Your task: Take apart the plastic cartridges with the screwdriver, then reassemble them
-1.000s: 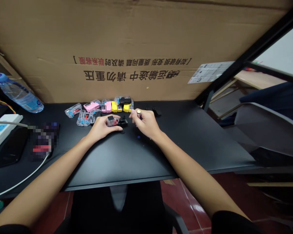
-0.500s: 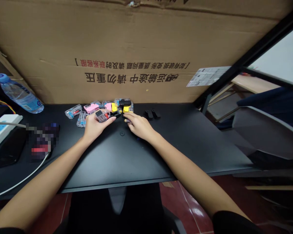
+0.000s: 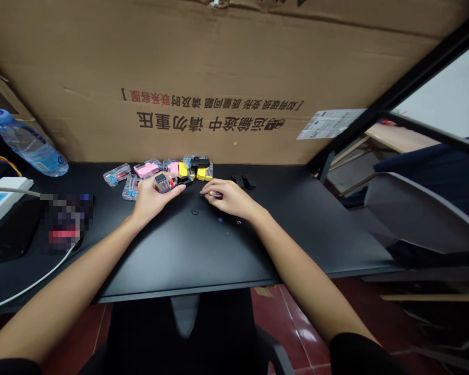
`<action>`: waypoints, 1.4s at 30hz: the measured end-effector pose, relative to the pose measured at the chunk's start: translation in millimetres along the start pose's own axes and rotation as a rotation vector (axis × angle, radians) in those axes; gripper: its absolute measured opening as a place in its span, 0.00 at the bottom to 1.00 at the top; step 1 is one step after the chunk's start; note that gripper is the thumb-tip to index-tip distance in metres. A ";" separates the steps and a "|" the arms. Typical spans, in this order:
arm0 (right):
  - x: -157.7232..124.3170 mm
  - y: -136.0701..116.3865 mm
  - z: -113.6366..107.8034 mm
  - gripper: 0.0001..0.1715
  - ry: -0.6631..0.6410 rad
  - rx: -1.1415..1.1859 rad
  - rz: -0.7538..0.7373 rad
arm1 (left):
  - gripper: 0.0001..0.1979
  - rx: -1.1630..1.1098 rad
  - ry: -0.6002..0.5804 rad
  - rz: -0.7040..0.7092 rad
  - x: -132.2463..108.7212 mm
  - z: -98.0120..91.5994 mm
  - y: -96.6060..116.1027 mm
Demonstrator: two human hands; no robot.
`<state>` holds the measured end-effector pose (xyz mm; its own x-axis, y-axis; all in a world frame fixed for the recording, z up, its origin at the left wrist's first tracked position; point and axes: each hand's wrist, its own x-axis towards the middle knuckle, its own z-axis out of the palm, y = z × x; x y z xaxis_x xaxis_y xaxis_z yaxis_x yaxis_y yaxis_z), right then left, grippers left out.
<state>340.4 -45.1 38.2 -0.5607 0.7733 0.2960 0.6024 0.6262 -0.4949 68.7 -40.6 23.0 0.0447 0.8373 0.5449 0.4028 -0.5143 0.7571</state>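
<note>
You are gripping a clear case (image 3: 161, 182) in your left hand (image 3: 152, 200), with the fingers curled around it and its black top and a red part showing. Your right hand (image 3: 229, 200) is resting on the black desk (image 3: 203, 250) just beside it, fingers bunched around a small shiny glint (image 3: 214, 194); you can't tell whether that's something pinched or a ring. Just beyond your hands, a cluster of loose cases is lying on the desk, with pink ones (image 3: 146, 169), yellow ones (image 3: 183, 170) and clear ones with blue and red parts (image 3: 116, 175). Two black clips (image 3: 240, 180) are sitting to the right of them. Behind everything, a cardboard carton (image 3: 219, 78) is standing with its printing upside down to you: the large Chinese line reads "运输途中 请勿重压", and a smaller line above it, ending in red characters, starts "如有破损". A paper label (image 3: 330, 124) is stuck on the carton, but its print is too small to read. At the left, a water bottle (image 3: 29, 146) with a blue cap is lying on its side, its logo unreadable. A power strip (image 3: 3, 190), a white cable (image 3: 31, 284) and a pixelated object (image 3: 66, 224) are sitting nearby.
</note>
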 end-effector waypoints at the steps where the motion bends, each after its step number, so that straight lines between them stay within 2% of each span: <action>1: 0.4 -2.4 0.3 0.12 0.014 0.035 -0.012 | 0.18 0.001 -0.002 0.003 -0.1 0.0 0.0; 3: 1.0 -8.9 3.0 0.08 -0.013 0.067 -0.023 | 0.18 0.004 -0.010 0.011 0.0 -0.2 -0.5; 8: 1.5 -19.0 16.9 0.09 -0.180 0.050 0.025 | 0.19 0.015 -0.023 -0.001 0.5 -1.0 -2.2; 12: 2.2 -16.6 21.5 0.07 -0.213 0.110 0.048 | 0.20 0.009 -0.028 0.007 0.5 -0.4 -2.7; 15: 1.9 -12.4 15.6 0.09 -0.225 0.156 0.081 | 0.20 0.010 -0.030 0.007 0.1 0.2 -2.7; 19: 1.5 1.5 0.9 0.09 -0.138 0.170 0.127 | 0.19 0.007 -0.037 0.012 -0.3 -0.1 -2.1; 22: 1.5 14.6 -6.1 0.07 -0.020 0.067 0.127 | 0.20 0.016 -0.039 0.023 -0.7 -0.5 -2.1; 25: 1.3 20.9 -4.5 0.05 0.036 -0.033 0.089 | 0.20 0.024 -0.041 0.027 -1.2 -0.5 -2.4; 32: 0.5 16.5 12.2 0.03 0.020 -0.100 0.024 | 0.20 0.018 -0.048 0.039 -1.2 0.8 -1.7; 36: 0.7 19.4 13.3 0.04 -0.007 -0.084 -0.012 | 0.19 0.022 -0.049 0.042 -0.7 0.8 -1.6; 40: 0.4 20.6 9.0 0.03 0.019 -0.087 0.032 | 0.19 0.018 -0.056 0.053 -1.0 0.7 -2.1; 42: 0.3 19.3 8.7 0.08 0.032 -0.095 0.059 | 0.19 0.019 -0.055 0.056 -1.2 0.8 -2.4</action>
<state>346.9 -33.6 21.6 -0.5057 0.8107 0.2951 0.6855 0.5852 -0.4331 68.4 -40.2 20.2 0.1179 0.8162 0.5656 0.4155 -0.5578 0.7184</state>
